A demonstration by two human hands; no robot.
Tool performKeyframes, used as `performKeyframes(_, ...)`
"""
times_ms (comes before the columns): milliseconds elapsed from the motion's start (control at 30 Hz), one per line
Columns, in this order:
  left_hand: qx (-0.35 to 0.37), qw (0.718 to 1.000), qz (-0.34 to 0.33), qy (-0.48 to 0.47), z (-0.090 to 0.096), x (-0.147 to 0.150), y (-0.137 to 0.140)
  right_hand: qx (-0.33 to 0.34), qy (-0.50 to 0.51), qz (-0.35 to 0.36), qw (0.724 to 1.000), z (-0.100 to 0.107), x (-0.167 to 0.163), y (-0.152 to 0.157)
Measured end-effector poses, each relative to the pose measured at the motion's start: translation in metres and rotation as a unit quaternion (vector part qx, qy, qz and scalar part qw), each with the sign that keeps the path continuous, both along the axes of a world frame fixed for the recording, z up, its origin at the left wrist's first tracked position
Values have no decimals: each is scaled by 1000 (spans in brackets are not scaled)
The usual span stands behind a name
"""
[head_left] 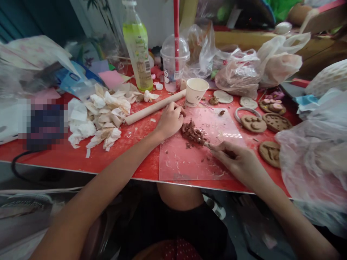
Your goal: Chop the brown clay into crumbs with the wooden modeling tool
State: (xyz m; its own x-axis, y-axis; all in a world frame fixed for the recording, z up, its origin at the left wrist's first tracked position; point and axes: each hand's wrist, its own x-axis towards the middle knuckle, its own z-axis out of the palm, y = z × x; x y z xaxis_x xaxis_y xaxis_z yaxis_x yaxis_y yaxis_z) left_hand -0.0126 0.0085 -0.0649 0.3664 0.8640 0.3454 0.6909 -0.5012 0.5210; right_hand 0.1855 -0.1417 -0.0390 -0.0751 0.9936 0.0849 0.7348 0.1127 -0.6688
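A mound of dark brown clay (192, 133) lies in loose crumbs on a clear plastic sheet (176, 162). At its left edge, my left hand (171, 120) is closed with curled fingertips; what they pinch is too small to make out. My right hand (234, 155) grips a thin, light-coloured stick-like tool (207, 144), its far end in the clay. Most of the tool is hidden by the fingers and clay. A small dark clay lump (222, 112) sits near the sheet's back edge.
Behind my left hand lie a rolling pin (154, 107) and a paper cup (195, 92). Crumpled tissues (105, 112) pile up at left. Decorated clay discs (253, 123) and a plastic bag (311, 155) are at right. A bottle (138, 54) and domed cup (170, 68) stand behind.
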Motion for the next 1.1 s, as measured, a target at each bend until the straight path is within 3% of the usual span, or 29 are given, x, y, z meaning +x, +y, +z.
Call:
performKeyframes(233,-11,1000,-2,0,3,0,-2,-36,-30,-36,998,0,1,-2)
performKeyframes(400,-10,1000,-3,-2,3,0,-1,-52,-58,-44,996,11,11,-17)
performKeyframes(467,-2,1000,-4,-5,1,0,0,-38,-37,-42,998,17,18,-26)
performKeyframes(600,10,1000,-5,-13,-2,1,3,31,11,-116,993,26,27,-28)
performKeyframes(733,-14,999,-4,-29,2,1,1,27,-50,-60,997,29,22,11)
performKeyframes(800,-23,999,-2,-33,4,1,0,66,-97,-29,993,29,16,37)
performKeyframes(900,-26,999,0,-35,5,0,-1,66,-99,15,993,28,10,62)
performKeyframes(1100,-28,998,-1,-49,2,1,1,69,-78,57,993,27,12,52)
